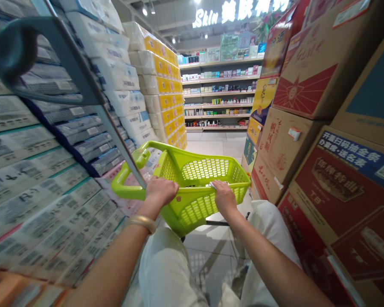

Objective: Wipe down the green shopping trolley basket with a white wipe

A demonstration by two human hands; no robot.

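A lime-green rolling shopping basket [198, 213] with perforated sides stands in front of my knees. My left hand [161, 190] is closed over its near rim, beside the foot of the metal pull-handle rod [118, 136]. The rod leans up to the left and ends in a grey grip [48, 64]. Farther right along the same rim, my right hand [224, 197] is closed over the edge. Something small and white shows at its fingertips; I cannot make out what it is. Little of the basket's inside is visible behind the near wall.
Stacked packs of tissue [164, 81] and other paper goods [35, 204] rise on the left. Cardboard cartons [301, 81] are piled close on the right. At the aisle's far end stand shelves of small products [217, 91]. Pale floor tiles [208, 140] run between.
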